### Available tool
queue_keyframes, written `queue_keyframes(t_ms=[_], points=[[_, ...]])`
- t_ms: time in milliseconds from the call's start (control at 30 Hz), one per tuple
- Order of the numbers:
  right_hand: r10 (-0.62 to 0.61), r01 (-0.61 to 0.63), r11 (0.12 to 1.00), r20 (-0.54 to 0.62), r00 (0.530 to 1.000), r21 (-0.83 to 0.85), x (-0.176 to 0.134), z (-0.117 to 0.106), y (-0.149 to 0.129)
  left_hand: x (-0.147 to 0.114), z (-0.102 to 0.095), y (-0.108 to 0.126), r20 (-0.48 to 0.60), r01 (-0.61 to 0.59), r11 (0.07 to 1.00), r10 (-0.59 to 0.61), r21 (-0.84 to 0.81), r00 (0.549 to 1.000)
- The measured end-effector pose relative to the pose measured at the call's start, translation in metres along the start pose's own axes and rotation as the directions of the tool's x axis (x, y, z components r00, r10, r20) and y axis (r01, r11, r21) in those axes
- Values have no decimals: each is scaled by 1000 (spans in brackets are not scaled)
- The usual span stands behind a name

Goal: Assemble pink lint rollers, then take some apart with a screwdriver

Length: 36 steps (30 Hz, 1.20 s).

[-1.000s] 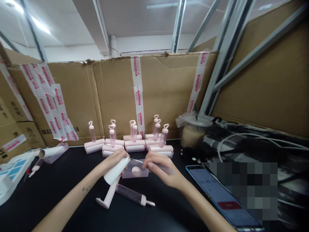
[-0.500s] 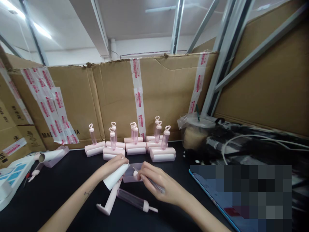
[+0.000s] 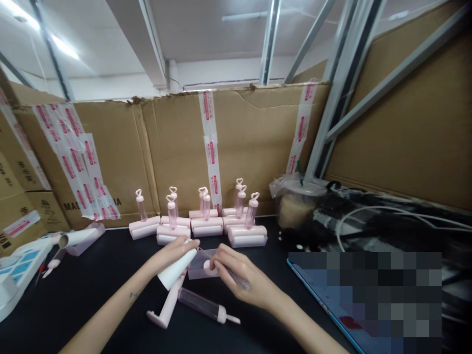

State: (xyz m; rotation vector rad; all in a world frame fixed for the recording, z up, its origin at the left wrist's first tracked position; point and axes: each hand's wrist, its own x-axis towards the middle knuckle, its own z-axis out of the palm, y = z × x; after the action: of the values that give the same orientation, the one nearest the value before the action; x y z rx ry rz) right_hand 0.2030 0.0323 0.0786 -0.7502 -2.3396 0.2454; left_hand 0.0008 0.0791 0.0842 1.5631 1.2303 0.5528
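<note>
My left hand [image 3: 182, 250] is closed around a white paper roll [image 3: 177, 269], tilted with its far end up to the right. My right hand [image 3: 236, 271] pinches a slim tool with a clear handle [image 3: 239, 281] and a thin metal shaft. The shaft points at the roll's upper end; whether it touches cannot be made out. Just behind the hands lies a translucent pink cover [image 3: 201, 271]. Below the roll rests a pale pink handle piece [image 3: 169, 305] with a flat end. Beside it lies a clear pink tube [image 3: 201, 304] with a pink cap.
Several pink lint rollers [image 3: 247, 236] with upright clear handles and heart loops stand along the cardboard wall [image 3: 177, 147]. At left are another roll [image 3: 75, 238] and a blue-white tray [image 3: 22, 268]. A drink cup [image 3: 298, 204], cables and a phone-like device [image 3: 324, 305] occupy the right.
The tool in my right hand has shifted slightly, its shaft now nearer the roll's upper end. My left hand keeps the roll in almost the same place.
</note>
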Motion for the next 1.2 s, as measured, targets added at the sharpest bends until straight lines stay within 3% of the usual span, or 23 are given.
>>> queue_keyframes(t_ms=[133, 200, 300, 400, 600, 733, 800, 900, 1000, 1100, 1200], points=[[38, -38, 999, -42, 998, -2, 0, -8, 1, -2, 5, 5, -27, -16, 996, 18, 83, 999], [58, -58, 998, -89, 994, 1, 0, -18, 2, -6, 7, 9, -65, -81, 972, 97, 220, 993], [91, -90, 996, -200, 976, 10, -3, -34, 5, -14, 9, 17, -120, -175, 837, 273, 519, 954], [109, -111, 994, -312, 944, 12, -5, -46, 7, -22, 11, 25, -94, -187, 707, 339, 682, 936], [108, -109, 994, -391, 914, 18, -5, -51, 5, -7, 27, 30, 89, -468, 645, 529, 605, 844], [103, -110, 994, -410, 906, 7, -6, -52, 5, 13, 39, 27, 141, -514, 614, 551, 599, 822], [101, -111, 994, -412, 906, 1, -6, -51, 5, 14, 37, 25, 109, -527, 607, 588, 596, 801], [83, -88, 996, -342, 936, 1, -7, -47, 3, 5, 21, 16, -95, -424, 655, 604, 626, 791], [2, 0, 999, -48, 999, 40, -6, -35, -1, -12, 3, -5, -252, -257, 724, 514, 640, 820], [-36, 37, 999, 182, 983, -1, -3, -22, -3, -27, -5, -34, -177, -135, 816, 278, 562, 944], [58, -33, 991, 196, 979, -127, 0, -13, 2, -36, -4, -55, -74, -54, 879, 101, 475, 992]])
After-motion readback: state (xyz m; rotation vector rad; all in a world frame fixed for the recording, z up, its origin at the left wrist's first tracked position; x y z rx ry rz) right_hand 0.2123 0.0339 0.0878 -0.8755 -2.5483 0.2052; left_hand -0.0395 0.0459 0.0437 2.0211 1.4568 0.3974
